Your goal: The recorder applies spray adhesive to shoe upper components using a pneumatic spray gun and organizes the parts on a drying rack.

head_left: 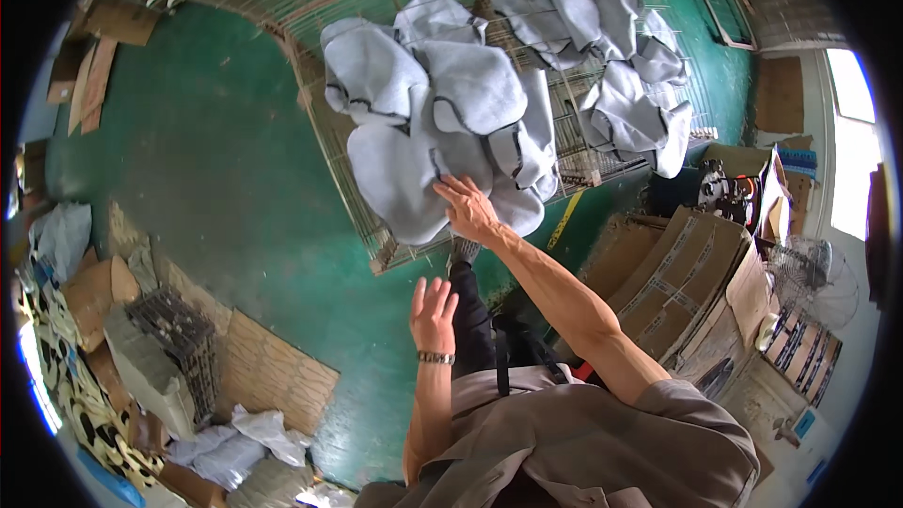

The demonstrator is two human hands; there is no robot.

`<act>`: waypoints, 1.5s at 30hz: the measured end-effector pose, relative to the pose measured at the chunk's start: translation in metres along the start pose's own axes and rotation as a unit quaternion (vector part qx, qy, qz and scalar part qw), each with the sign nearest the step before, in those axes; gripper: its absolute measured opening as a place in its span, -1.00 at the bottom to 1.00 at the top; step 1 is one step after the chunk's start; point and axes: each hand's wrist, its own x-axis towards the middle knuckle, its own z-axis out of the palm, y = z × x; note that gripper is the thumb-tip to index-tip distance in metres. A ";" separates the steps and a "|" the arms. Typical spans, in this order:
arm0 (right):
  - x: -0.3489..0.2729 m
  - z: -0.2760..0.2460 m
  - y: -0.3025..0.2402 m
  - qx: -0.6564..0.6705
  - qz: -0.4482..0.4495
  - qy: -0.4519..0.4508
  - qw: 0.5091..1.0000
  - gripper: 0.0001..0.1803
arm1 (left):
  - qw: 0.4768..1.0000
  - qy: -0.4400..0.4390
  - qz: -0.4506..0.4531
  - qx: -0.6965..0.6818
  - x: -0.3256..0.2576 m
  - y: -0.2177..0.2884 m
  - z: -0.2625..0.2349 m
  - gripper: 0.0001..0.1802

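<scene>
A pile of soft grey fabric pieces with dark edging (400, 179) lies on a wire rack (376, 249) in front of me. My right hand (470, 212) reaches over the near pieces. Its fingers are stretched out, and the fingertips rest on the grey cloth beside a short dark strip of edging. Nothing shows in its grip. Lower and to the left, my left hand (433, 315) is raised off the pile with its fingers apart, holding nothing. A dark wristband (435, 357) circles that wrist.
A second heap of grey pieces (621, 113) sits on the rack to the right. Cardboard boxes (673, 273) and a wire fan (814, 282) stand at my right. On the left are a dark plastic crate (174, 329), flat cardboard (273, 367) and plastic bags (226, 452) on the green floor (235, 160).
</scene>
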 end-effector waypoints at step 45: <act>-0.944 0.043 -0.062 -0.085 0.645 0.753 0.102 -0.80 | 0.393 -0.561 -0.170 0.708 -0.244 -0.416 0.181 -0.62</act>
